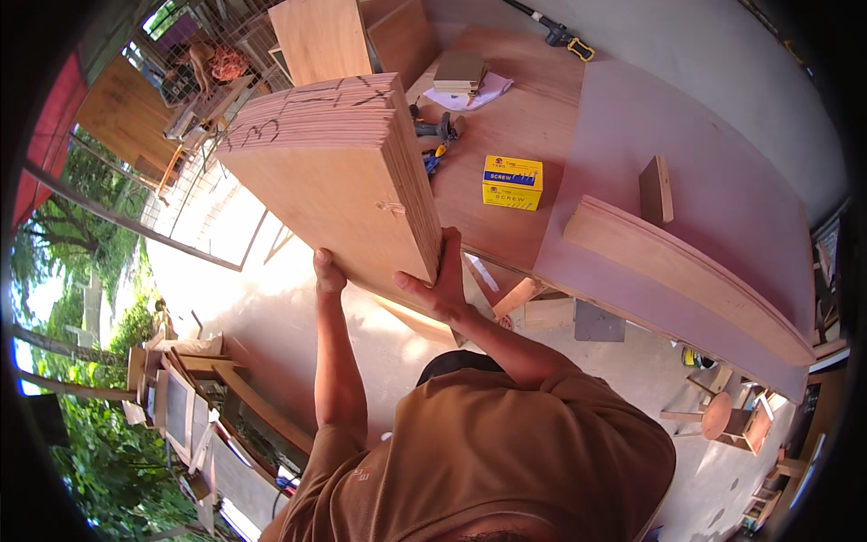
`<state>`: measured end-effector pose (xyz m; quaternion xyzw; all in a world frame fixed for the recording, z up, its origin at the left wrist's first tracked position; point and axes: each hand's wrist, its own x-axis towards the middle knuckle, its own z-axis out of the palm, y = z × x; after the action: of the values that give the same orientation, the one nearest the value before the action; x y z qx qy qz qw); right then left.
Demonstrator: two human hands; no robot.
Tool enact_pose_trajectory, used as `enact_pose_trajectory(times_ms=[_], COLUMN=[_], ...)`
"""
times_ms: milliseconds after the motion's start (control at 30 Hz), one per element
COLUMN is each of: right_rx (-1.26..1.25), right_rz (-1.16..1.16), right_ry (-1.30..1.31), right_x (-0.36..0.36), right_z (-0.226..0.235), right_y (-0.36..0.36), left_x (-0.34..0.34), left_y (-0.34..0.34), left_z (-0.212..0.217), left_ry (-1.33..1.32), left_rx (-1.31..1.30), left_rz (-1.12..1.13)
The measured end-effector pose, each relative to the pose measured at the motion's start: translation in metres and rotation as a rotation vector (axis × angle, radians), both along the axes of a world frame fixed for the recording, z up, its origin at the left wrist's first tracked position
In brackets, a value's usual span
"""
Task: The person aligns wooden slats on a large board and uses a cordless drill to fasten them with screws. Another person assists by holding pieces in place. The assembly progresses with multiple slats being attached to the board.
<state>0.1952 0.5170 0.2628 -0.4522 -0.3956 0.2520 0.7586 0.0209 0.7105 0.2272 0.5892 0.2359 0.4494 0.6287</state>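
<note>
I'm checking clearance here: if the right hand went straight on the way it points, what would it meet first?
Most likely the stack of boards, since the right hand is against its near end. What lies beyond is hard to judge in depth from this one view.

Handwritten marks [262, 129] crossing a panel stack [325, 190] above the right grip [442, 293], printing [510, 198] showing on yellow boxes [512, 185] rightward, lettering [361, 474] sitting on the shirt [515, 434] below
</note>
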Motion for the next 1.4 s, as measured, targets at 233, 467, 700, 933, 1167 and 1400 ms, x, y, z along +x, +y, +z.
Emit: enact_pose_trajectory(times_ms=[233,467,700,933,1167,1400], right_rx=[-0.108,-0.125,-0.15,-0.21,-0.283,-0.47], right_rz=[-0.102,-0.107,-0.168,-0.215,-0.606,-0.587], right_ry=[-0.102,0.01,0.11,0.264,0.077,-0.085], right_x=[0.03,0.087,0.117,0.12,0.126,0.098], right_z=[0.0,-0.021,-0.033,-0.093,-0.137,-0.048], right_y=[0.031,0.05,0.069,0.052,0.023,0.012], left_x=[0.027,0.089,0.134,0.162,0.158,0.092], left_y=[0.037,0.067,0.088,0.076,0.1,0.19], left_z=[0.001,-0.026,-0.034,0.0,-0.004,-0.11], left_ry=[-0.005,0.085,0.114,0.122,-0.015,0.426], left_rx=[-0.025,-0.092,-0.049,0.012,0.207,-0.036], left_rz=[-0.05,-0.136,-0.207,-0.361,-0.478,0.155])
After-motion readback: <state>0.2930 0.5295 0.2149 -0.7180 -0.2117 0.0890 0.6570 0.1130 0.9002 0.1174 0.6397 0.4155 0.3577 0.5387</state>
